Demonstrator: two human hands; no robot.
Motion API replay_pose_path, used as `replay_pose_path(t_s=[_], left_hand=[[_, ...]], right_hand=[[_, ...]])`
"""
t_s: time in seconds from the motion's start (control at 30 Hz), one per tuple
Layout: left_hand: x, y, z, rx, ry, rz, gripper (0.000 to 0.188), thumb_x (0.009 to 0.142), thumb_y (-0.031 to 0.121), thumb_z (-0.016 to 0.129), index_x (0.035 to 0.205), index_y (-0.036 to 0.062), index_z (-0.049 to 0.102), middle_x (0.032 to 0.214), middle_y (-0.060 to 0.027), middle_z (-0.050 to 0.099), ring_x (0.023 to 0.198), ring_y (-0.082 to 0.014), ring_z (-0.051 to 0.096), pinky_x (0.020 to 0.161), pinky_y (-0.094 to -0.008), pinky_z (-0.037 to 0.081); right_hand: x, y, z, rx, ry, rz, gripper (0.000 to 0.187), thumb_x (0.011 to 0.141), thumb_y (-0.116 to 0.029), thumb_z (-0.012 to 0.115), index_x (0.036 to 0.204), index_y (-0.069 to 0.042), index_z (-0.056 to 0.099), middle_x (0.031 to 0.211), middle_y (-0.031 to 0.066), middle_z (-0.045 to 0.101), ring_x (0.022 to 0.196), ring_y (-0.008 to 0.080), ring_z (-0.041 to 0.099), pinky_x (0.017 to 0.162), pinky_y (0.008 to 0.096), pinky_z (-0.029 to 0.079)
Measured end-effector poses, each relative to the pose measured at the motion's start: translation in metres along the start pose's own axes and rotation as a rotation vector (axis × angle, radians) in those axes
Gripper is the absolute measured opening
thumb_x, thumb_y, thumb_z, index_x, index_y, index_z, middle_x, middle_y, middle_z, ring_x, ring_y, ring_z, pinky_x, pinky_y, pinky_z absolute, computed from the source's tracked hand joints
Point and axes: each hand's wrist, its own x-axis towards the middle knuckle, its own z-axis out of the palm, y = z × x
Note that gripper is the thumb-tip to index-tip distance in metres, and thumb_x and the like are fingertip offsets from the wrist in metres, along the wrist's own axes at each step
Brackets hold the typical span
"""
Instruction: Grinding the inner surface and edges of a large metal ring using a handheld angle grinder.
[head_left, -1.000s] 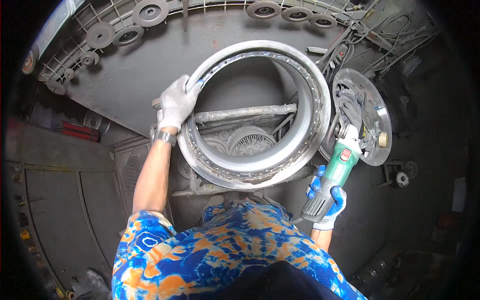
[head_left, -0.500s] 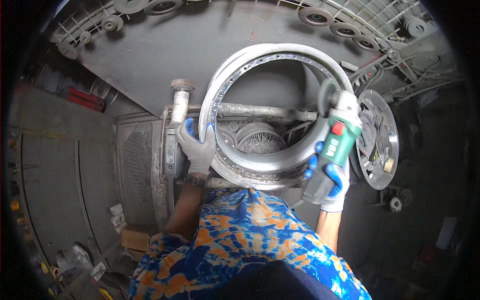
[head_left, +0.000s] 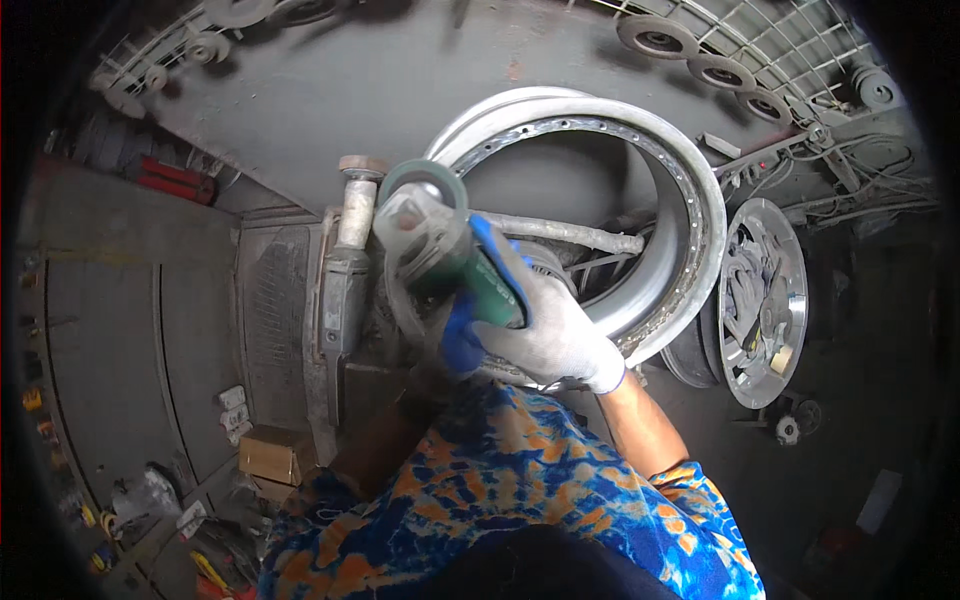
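A green angle grinder (head_left: 478, 285) is held up over the left part of a metal wheel rim (head_left: 705, 230). My right hand (head_left: 560, 335), in a white glove with blue coating, is closed around its body. The round disc (head_left: 455, 182) at the grinder's head is near the rim's left side. My left hand (head_left: 445, 360), gloved, lies behind and below the grinder, blurred and mostly hidden, so its fingers cannot be made out. The rim tilts upward, with a row of holes along its edge.
A second grinding tool (head_left: 345, 290) stands left of the rim. On the right, a dish-like metal bowl (head_left: 795, 330) holds gloves and small items. Grinding discs (head_left: 657, 37) hang on a wire rack at the back. A cardboard box (head_left: 275, 455) sits lower left.
My right hand has carried the grinder from the rim's right side across to its left. My left hand has left the rim's left edge and dropped behind the grinder. The rim has shifted right.
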Motion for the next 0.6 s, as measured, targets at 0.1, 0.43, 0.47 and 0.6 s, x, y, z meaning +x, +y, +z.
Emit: replay_pose_path(t_s=[0.1, 0.43, 0.47, 0.6], left_hand=[[0.015, 0.013, 0.006, 0.187, -0.037, 0.032, 0.046, 0.108, 0.016, 0.059, 0.150, -0.0009, 0.052, 0.138, -0.0103, 0.063, 0.122, -0.0195, 0.062, 0.104, -0.0360, 0.053], [0.115, 0.023, 0.140, 0.391, -0.350, -0.047, 0.040, 0.095, 0.017, 0.074, 0.130, -0.0009, 0.065, 0.115, -0.0075, 0.072, 0.104, -0.0159, 0.068, 0.091, -0.0346, 0.057], [0.120, 0.016, 0.156, 0.421, -0.390, -0.045, 0.039, 0.095, 0.018, 0.075, 0.128, -0.0006, 0.067, 0.114, -0.0078, 0.073, 0.104, -0.0158, 0.068, 0.091, -0.0346, 0.057], [0.133, -0.017, 0.204, 0.584, -0.616, -0.111, 0.038, 0.098, 0.028, 0.073, 0.125, 0.0019, 0.070, 0.114, -0.0123, 0.076, 0.104, -0.0211, 0.073, 0.094, -0.0376, 0.056]], right_hand=[[0.005, 0.005, -0.015, 0.054, -0.003, 0.109, 0.096, 0.086, -0.015, 0.075, 0.169, -0.003, 0.029, 0.148, 0.0269, 0.061, 0.137, 0.0367, 0.060, 0.116, 0.0405, 0.044], [-0.047, 0.054, -0.084, 0.169, 0.582, 0.050, 0.085, 0.093, -0.015, 0.074, 0.165, 0.003, 0.031, 0.142, 0.0204, 0.062, 0.126, 0.0258, 0.063, 0.109, 0.0388, 0.050], [-0.058, 0.062, -0.088, 0.197, 0.651, 0.104, 0.083, 0.094, -0.015, 0.074, 0.164, 0.003, 0.033, 0.143, 0.0209, 0.061, 0.127, 0.0271, 0.063, 0.110, 0.0400, 0.050], [-0.097, 0.094, -0.093, 0.294, 1.022, 0.290, 0.060, 0.102, -0.015, 0.065, 0.157, 0.002, 0.047, 0.144, 0.0147, 0.061, 0.129, 0.0234, 0.061, 0.109, 0.0392, 0.051]])
